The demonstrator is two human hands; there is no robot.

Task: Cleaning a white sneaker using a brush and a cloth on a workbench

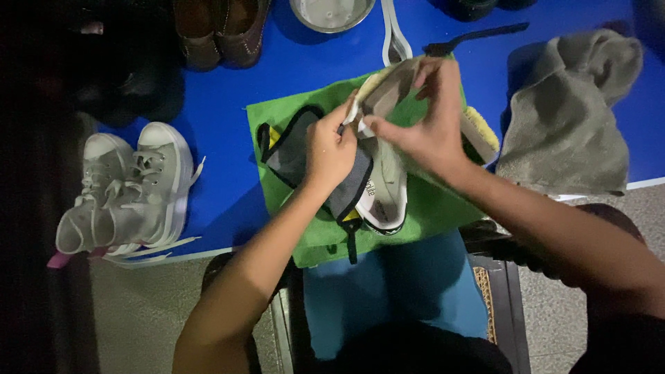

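Both hands work at one pale shoe lying on a green cloth. The left hand has its fingers pinched shut on the shoe's upper edge, and the right hand is curled round the canvas beside it. By the look of it the job is midway: this shoe is opened up and unlaced, while a laced grey pair waits to the left. The blue table also carries a grey towel, a brush, a steel bowl and brown shoes (the room is dim).
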